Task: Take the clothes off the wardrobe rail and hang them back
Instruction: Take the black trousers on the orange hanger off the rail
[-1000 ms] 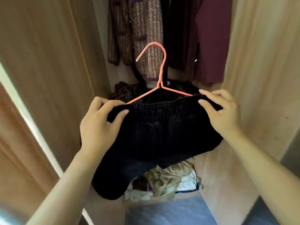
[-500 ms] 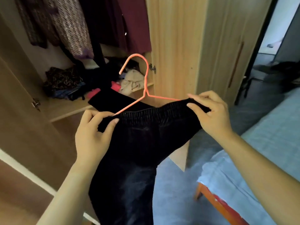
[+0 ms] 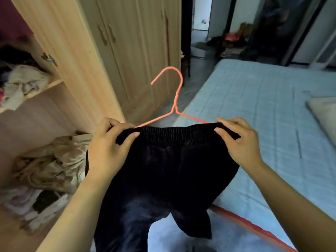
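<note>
Between the two hands, at mid-view, black trousers hang by their ribbed waistband on a coral wire hanger. The left hand pinches the waistband's end at 9 o'clock of the garment, and the right hand pinches the other end at 3 o'clock. Both grasp cloth, though whether they also hold the wire cannot be told. The hook stands up at 12 o'clock and the trouser legs drop toward 6 o'clock. An open wardrobe with crumpled clothes lies at 9 o'clock, and a pale blue bed at 3 o'clock.
</note>
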`<state>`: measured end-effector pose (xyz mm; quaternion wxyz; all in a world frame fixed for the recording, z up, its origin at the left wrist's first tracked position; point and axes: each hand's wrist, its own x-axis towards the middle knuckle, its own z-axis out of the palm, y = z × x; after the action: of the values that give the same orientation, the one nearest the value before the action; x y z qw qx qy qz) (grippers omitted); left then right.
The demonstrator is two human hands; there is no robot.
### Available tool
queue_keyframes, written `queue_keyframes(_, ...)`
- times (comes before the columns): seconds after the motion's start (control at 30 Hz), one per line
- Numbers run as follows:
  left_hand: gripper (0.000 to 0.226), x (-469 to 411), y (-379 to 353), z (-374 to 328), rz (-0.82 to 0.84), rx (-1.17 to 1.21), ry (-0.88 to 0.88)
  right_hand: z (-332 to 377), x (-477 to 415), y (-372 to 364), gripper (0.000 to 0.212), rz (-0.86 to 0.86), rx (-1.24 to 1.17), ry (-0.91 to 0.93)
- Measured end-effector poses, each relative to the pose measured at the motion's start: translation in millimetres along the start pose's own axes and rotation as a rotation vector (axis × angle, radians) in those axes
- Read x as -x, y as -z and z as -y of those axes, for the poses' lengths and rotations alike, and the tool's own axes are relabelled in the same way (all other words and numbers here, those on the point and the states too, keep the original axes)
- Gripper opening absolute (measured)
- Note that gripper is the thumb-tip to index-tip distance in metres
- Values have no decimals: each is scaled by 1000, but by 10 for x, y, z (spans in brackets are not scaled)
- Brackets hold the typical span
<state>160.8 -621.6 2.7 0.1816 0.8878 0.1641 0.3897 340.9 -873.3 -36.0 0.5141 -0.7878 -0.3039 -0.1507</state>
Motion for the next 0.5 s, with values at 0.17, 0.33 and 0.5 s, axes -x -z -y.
queue_keyframes(0.17, 18, -98, -882, -569, 134, 167, -48, -553, 157, 802, 31, -134, 106, -76)
queue_keyframes(0.33, 15, -602, -1529, -1211, 170, 253, -172, -855, -66, 1479, 29, -279, 240, -158)
queue_keyframes(0.5, 17, -1460, -2210, -1766, 169, 352, -297, -1125, -766, 2015, 30, -417, 316, -126)
